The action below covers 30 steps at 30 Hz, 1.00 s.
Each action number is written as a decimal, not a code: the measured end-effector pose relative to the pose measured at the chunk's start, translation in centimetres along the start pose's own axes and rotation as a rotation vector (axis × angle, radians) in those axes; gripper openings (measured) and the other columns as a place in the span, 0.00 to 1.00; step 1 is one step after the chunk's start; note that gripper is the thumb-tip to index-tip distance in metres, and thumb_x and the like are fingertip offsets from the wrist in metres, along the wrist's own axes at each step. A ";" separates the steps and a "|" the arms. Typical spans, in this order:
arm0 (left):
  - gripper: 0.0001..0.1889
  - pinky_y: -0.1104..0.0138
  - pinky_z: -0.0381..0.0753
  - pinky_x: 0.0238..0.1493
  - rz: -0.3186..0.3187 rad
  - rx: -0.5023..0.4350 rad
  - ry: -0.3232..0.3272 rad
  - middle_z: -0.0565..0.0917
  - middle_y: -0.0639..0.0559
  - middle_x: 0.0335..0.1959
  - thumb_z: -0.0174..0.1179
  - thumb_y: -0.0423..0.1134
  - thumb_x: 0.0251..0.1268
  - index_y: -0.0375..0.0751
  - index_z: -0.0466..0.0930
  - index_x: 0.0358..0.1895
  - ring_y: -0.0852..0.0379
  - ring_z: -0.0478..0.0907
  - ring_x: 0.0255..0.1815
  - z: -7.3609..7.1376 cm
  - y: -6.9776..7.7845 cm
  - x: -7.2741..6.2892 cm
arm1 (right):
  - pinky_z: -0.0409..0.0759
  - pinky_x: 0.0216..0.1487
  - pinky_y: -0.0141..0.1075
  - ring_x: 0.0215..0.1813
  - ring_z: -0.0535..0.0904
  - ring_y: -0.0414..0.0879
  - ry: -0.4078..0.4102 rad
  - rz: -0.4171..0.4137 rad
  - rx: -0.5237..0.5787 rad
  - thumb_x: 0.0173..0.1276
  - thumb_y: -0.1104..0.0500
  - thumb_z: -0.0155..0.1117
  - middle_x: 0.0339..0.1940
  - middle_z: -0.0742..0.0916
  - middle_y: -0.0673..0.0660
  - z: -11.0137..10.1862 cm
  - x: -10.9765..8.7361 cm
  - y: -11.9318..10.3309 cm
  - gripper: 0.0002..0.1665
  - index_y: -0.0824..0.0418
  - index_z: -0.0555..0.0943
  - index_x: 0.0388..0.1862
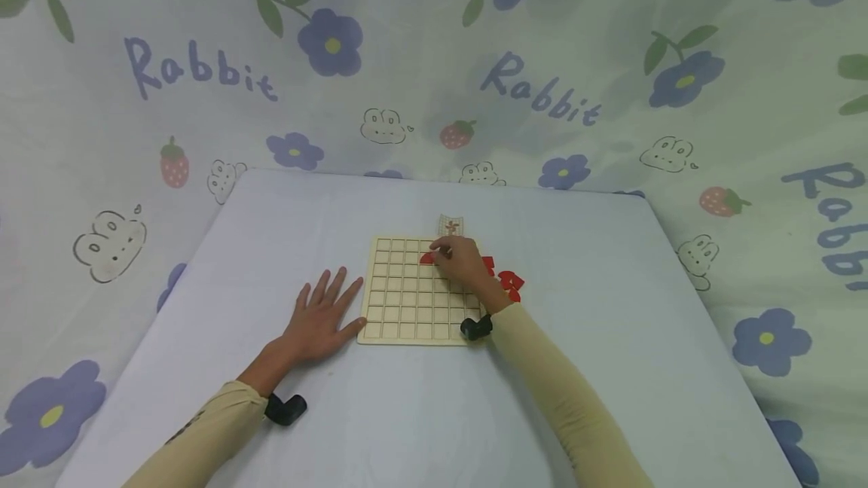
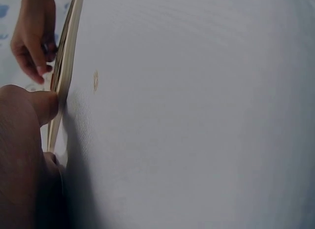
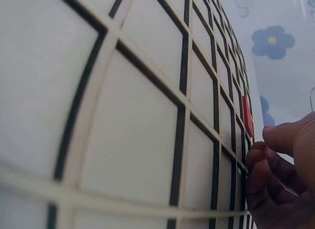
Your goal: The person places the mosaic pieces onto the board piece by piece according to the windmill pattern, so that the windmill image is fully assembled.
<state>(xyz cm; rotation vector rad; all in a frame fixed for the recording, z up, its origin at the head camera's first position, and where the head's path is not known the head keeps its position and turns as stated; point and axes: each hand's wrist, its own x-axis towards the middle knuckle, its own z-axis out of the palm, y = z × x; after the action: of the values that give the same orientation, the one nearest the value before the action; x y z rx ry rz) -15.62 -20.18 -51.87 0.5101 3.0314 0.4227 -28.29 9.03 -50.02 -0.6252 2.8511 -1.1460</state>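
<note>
Board, square pale wood-look grid [image 1: 410, 315], lies flat on white-covered table [image 1: 291, 224]. Left hand [image 1: 320, 324] palm down at its left side, fingers spread straight, thumb touching board edge. Right hand [image 1: 463, 262] over upper part of board, fingers curled; cannot tell if they pinch anything. Flat red piece with curved edge [image 1: 426, 258] on grid, just beside right fingers. More red pieces [image 1: 510, 280] clustered right of board. Small tan patterned piece [image 1: 450, 224] beyond far edge.
</note>
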 end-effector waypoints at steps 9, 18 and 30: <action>0.40 0.36 0.36 0.70 -0.011 0.000 -0.001 0.47 0.37 0.79 0.47 0.64 0.70 0.45 0.54 0.78 0.35 0.36 0.78 0.1 0.1 0.0 | 0.81 0.41 0.40 0.39 0.81 0.47 -0.007 0.043 -0.011 0.70 0.62 0.64 0.38 0.86 0.54 -2.3 -1.1 1.9 0.09 0.61 0.86 0.46; 0.40 0.36 0.36 0.70 -0.008 0.008 -0.002 0.46 0.38 0.79 0.46 0.64 0.71 0.45 0.53 0.78 0.35 0.36 0.78 0.1 0.2 0.0 | 0.81 0.41 0.41 0.41 0.80 0.49 -0.042 0.136 -0.125 0.68 0.62 0.66 0.41 0.83 0.56 -5.7 -2.2 3.9 0.11 0.62 0.86 0.48; 0.40 0.36 0.36 0.70 -0.010 0.004 0.000 0.47 0.37 0.79 0.46 0.65 0.71 0.45 0.54 0.78 0.35 0.36 0.78 0.0 0.1 -0.1 | 0.80 0.35 0.36 0.35 0.79 0.47 -0.119 0.330 -0.138 0.67 0.55 0.67 0.46 0.80 0.57 -7.2 -2.9 5.3 0.17 0.63 0.85 0.51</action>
<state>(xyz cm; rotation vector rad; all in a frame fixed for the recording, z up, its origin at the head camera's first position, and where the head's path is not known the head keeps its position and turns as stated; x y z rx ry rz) -15.54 -20.14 -51.90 0.4952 3.0343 0.4161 -28.57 18.35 -48.67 -0.2018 2.8058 -0.8394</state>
